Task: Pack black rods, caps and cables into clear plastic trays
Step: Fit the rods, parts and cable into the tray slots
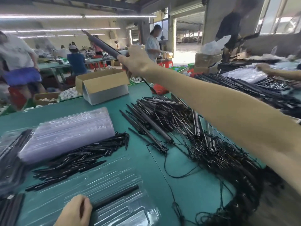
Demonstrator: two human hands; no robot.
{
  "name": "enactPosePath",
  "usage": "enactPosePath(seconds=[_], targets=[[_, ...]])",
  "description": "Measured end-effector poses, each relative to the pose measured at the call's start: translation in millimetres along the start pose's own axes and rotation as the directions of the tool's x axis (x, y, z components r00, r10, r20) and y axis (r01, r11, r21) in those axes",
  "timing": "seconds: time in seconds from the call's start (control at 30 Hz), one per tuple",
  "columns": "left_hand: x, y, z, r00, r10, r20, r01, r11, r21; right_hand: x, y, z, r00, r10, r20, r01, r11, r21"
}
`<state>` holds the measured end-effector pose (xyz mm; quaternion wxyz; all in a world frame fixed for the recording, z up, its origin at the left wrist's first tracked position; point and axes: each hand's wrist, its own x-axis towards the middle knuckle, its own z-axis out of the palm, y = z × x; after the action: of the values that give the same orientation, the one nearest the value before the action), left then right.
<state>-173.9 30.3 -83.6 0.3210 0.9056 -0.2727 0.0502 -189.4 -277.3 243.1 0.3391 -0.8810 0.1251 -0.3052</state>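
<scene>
On a green worktop [141,101] in a crowded workshop, we are gripping a raised rod [101,44] in the right hand [137,63], the left hand [76,209] fingers curling round a second rod [117,196] lying in the clear tray [104,180].

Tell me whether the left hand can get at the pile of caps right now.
Probably yes. The left hand is on the near tray, the caps lie uncovered just beyond it, nothing stands between, and the right hand holds a rod high, well clear.

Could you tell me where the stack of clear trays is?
Head view, left side: the stack of clear trays lies on the green table, beyond the black caps pile.
</scene>
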Motion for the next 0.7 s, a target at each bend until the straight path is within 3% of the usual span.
enactPosePath(seconds=[0.1,0.2,0.27,0.33,0.37,0.4,0.43,0.47,0.5,0.53,0.6,0.7], targets=[[-5.5,4.1,0.5,0.995,-0.060,-0.078,0.063,0.997,0.038,-7.3,-18.8,26.8,0.998,0.012,0.059,-0.011,1.000,-0.021],[-7.0,3.5,1.8,0.985,-0.169,-0.035,0.168,0.986,-0.010,-23.7,-18.1,65.0,0.996,0.040,0.081,-0.029,0.991,-0.127],[-2.3,0.3,-0.9,0.982,-0.183,-0.037,0.176,0.974,-0.144,-47.8,-16.7,98.7,0.989,0.061,0.136,-0.046,0.993,-0.107],[10.0,3.9,-13.8,0.969,-0.235,-0.077,0.186,0.898,-0.400,-81.4,-14.6,135.4,0.969,0.045,0.242,-0.021,0.995,-0.100],[19.8,7.5,-21.6,0.950,-0.309,-0.043,0.228,0.783,-0.579,-100.9,-14.1,153.0,0.957,0.026,0.290,0.004,0.995,-0.103],[29.7,9.8,-31.1,0.930,-0.362,0.055,0.273,0.587,-0.762,-121.1,-14.2,169.0,0.945,0.001,0.327,0.031,0.995,-0.092],[37.0,13.7,-45.9,0.922,-0.328,0.208,0.314,0.315,-0.895,-140.7,-15.3,183.4,0.934,-0.021,0.358,0.053,0.996,-0.078],[42.8,14.4,-59.2,0.926,-0.152,0.347,0.351,0.005,-0.936,-158.1,-17.2,196.6,0.924,-0.048,0.380,0.081,0.994,-0.070],[45.9,16.6,-69.9,0.909,0.034,0.416,0.412,-0.233,-0.881,-173.1,-20.4,207.6,0.911,-0.076,0.405,0.113,0.991,-0.069],[49.7,14.5,-77.8,0.888,0.193,0.418,0.460,-0.371,-0.807,-185.9,-23.7,217.0,0.898,-0.099,0.428,0.139,0.988,-0.063],[55.2,8.0,-85.4,0.898,0.103,0.428,0.432,-0.392,-0.812,-203.2,-27.9,224.8,0.884,-0.128,0.450,0.164,0.986,-0.042],[48.3,6.0,-80.7,0.933,-0.073,0.352,0.330,-0.213,-0.920,-222.1,-20.7,219.8,0.877,-0.198,0.437,0.223,0.975,-0.006]])
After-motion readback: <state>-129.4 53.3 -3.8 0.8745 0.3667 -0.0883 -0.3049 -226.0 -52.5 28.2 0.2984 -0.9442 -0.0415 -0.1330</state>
